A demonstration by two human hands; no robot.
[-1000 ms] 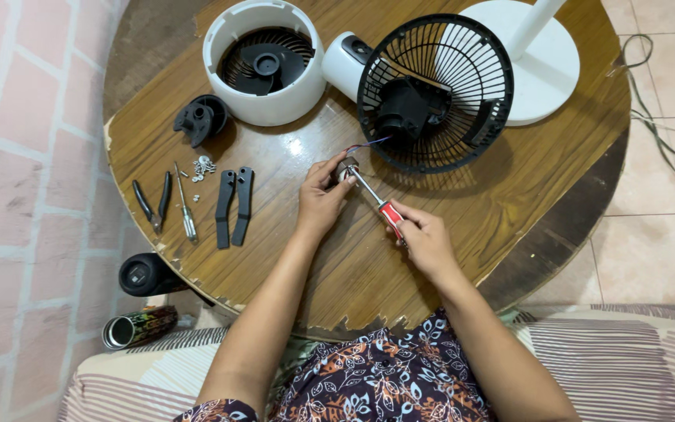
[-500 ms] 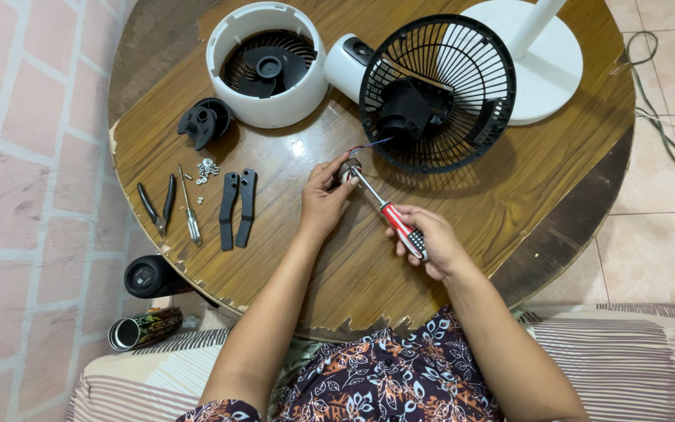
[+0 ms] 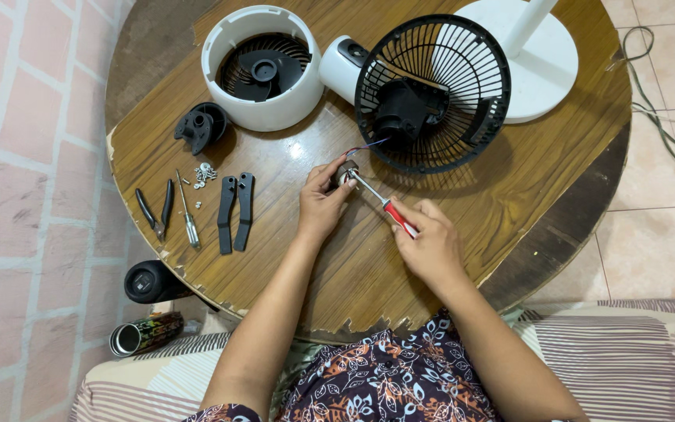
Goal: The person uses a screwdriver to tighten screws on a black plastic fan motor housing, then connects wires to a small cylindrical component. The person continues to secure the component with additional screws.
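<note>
From the head camera, a round wooden table (image 3: 275, 258) fills the view. The left hand (image 3: 320, 205) sits near the middle, fingers pinched together around a small metal part (image 3: 345, 173) with thin wires running up toward 1 o'clock into the black fan cage (image 3: 431, 92). The right hand (image 3: 430, 246), at 4 o'clock from the part, has its fingers clamped on the red handle of a screwdriver (image 3: 380, 203), whose shaft points to 10 o'clock and whose tip touches the part.

At 11 o'clock from the hands stands a round white housing (image 3: 232, 94), open at the top like a bowl; inside it sits a black vented disc (image 3: 266, 72) with a hub in the middle. Just beside it at 8 o'clock lies a black plastic piece (image 3: 199, 126). Below that is a small heap of screws (image 3: 205, 172), then pliers (image 3: 156, 212), a second screwdriver (image 3: 187, 219) and two black brackets (image 3: 234, 211) side by side. The white fan base (image 3: 544, 74) lies at 1 o'clock.
</note>
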